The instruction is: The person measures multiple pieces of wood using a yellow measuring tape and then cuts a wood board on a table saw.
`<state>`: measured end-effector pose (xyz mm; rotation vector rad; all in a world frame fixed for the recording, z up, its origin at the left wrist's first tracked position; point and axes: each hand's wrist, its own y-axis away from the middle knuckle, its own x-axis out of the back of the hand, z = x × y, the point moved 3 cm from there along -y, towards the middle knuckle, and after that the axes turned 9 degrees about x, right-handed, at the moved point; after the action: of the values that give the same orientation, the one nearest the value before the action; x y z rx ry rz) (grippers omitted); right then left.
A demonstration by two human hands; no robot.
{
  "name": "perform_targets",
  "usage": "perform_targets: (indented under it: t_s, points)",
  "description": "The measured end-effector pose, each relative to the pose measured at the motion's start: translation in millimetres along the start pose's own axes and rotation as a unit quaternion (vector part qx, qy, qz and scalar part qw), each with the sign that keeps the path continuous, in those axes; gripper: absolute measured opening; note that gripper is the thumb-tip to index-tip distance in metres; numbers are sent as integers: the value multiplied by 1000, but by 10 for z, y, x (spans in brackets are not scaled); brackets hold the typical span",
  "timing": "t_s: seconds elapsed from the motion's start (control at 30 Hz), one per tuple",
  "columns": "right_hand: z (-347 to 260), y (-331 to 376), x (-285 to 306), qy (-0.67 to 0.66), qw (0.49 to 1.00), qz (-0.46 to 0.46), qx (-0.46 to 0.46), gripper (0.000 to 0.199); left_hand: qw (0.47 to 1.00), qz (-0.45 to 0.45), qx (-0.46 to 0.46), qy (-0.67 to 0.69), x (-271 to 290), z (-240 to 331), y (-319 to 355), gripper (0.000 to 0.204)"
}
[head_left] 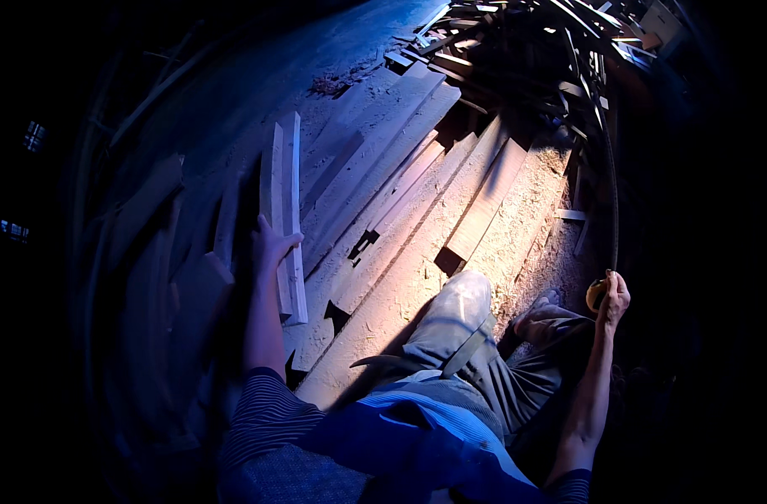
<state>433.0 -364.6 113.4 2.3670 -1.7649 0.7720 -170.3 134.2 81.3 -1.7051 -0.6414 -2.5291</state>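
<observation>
My left hand [274, 244] is closed round a pale wooden strip [294, 181], its thumb lying across the front. A second narrow face of wood shows right beside it, and I cannot tell whether this is a separate strip. On the right, my right hand [615, 299] grips a yellow tape measure [596, 296]. Its long blade [612, 185] is pulled out and runs away from me toward the far scrap pile. Part of the tape's case is hidden behind my fingers.
Dusty planks [392, 160] lie side by side in front of me, with a thick squared timber [488, 202] on them. Sawdust [526, 197] covers the lit part. A heap of scrap wood [476, 50] fills the far end. More boards [215, 290] stand in shadow at left.
</observation>
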Motion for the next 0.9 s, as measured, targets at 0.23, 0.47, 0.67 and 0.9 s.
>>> perform_targets:
  t_s: [0.23, 0.47, 0.67, 0.9]
  points:
    - [-742, 724, 345, -408, 903, -66, -117, 26, 998, -49, -14, -32, -167, 93, -283, 121]
    - [-152, 1246, -555, -527, 749, -134, -380, 33, 997, -44, -27, 54, -267, 194, 32, 121]
    - [-415, 1378, -757, -464, 699, -219, -498, 26, 987, -82, 17, 137, -466, 359, 898, 106]
    - [-403, 1474, -228, -429, 683, -208, -553, 36, 882, -232, 94, 399, -200, 1109, 1870, 74]
